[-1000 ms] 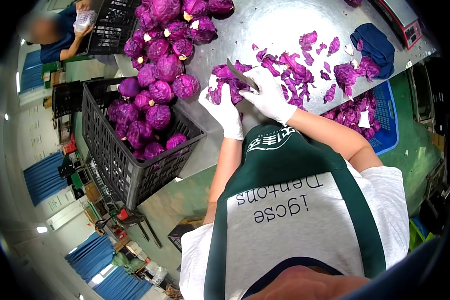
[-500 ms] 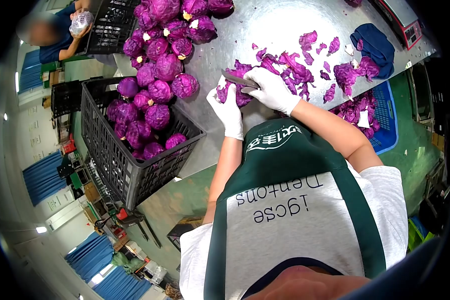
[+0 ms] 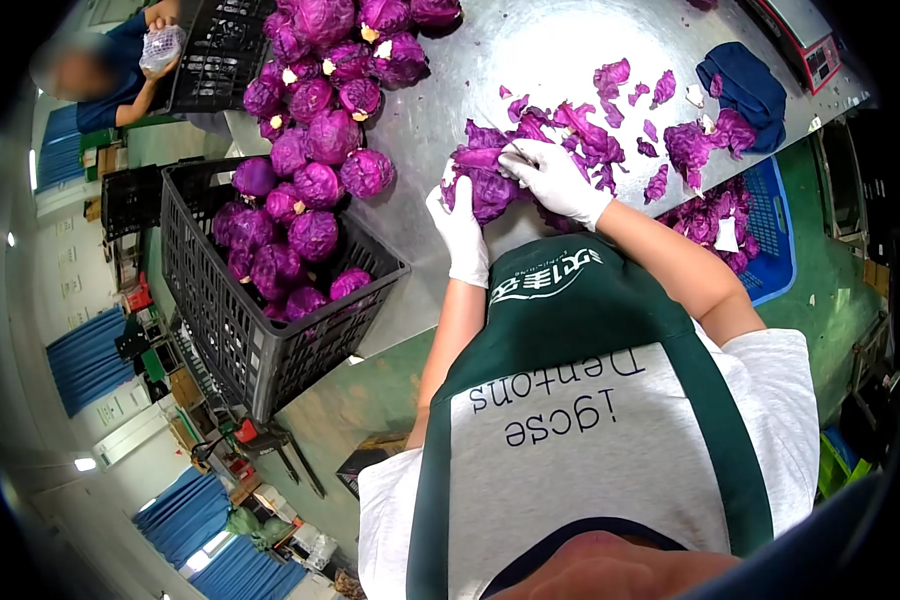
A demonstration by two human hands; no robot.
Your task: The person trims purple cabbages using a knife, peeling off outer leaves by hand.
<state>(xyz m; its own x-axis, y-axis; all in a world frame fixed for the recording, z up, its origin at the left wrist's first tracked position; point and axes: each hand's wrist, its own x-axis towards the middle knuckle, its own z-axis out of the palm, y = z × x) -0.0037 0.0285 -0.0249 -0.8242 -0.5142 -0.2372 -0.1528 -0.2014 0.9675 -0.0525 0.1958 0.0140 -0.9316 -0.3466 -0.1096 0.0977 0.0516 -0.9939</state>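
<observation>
A purple cabbage [image 3: 487, 192] with loosened outer leaves is held over the metal table, close to the green apron. My left hand [image 3: 460, 232], in a white glove, grips it from the left with the thumb against its near side. My right hand [image 3: 555, 183], also gloved, is closed at the cabbage's right, with a purple leaf between its fingers. The knife is hard to make out at this hand. Loose purple leaves [image 3: 595, 140] lie on the table just beyond and right of my right hand.
Whole cabbages [image 3: 333, 136] are piled at the left, above a black crate [image 3: 270, 345] of more cabbages. A blue basket [image 3: 770, 235] of leaves, a dark blue cloth [image 3: 745, 95] and a red scale [image 3: 820, 62] are right. Another person [image 3: 110, 85] holds a wrapped item upper left.
My hands and the cabbage have shifted right. The knife blade, plain before, is no longer clearly visible, and a leaf now shows at my right hand's fingers.
</observation>
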